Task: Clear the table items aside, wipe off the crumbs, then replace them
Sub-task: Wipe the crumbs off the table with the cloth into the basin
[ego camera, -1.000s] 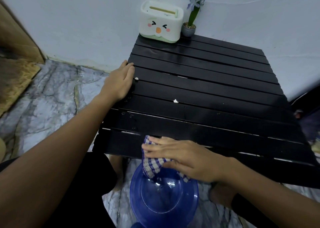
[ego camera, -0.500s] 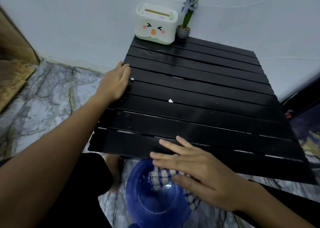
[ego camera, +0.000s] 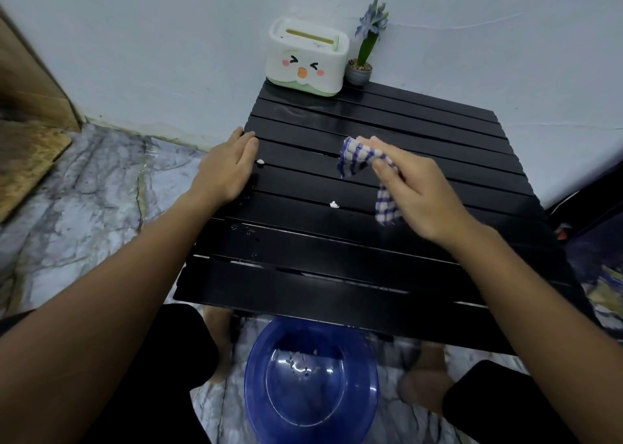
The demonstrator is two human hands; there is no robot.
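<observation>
Two white crumbs [ego camera: 333,204] are seen on a black slatted table [ego camera: 337,275]: one near the middle, one [ego camera: 260,162] just beside the left hand's fingertips. The left hand [ego camera: 226,168] is laid flat, fingers straight, on the table's left edge, steadying it. A blue-and-white checked cloth [ego camera: 357,158] is pinched between thumb and fingers of the right hand [ego camera: 411,194], held over the middle slats with one corner hanging loose.

A blue plastic basin [ego camera: 312,406], with a few specks inside, is placed on the floor below the near edge. A white tissue box [ego camera: 306,59] with a cartoon face and a small potted flower [ego camera: 365,50] are set at the far edge against the wall.

For a good wipe, the cloth would best be bunched, pressed flat and drawn along toward the near edge, so crumbs are swept into the basin rather than pushed into the gaps between slats. No brand or readable writing can be made out.
</observation>
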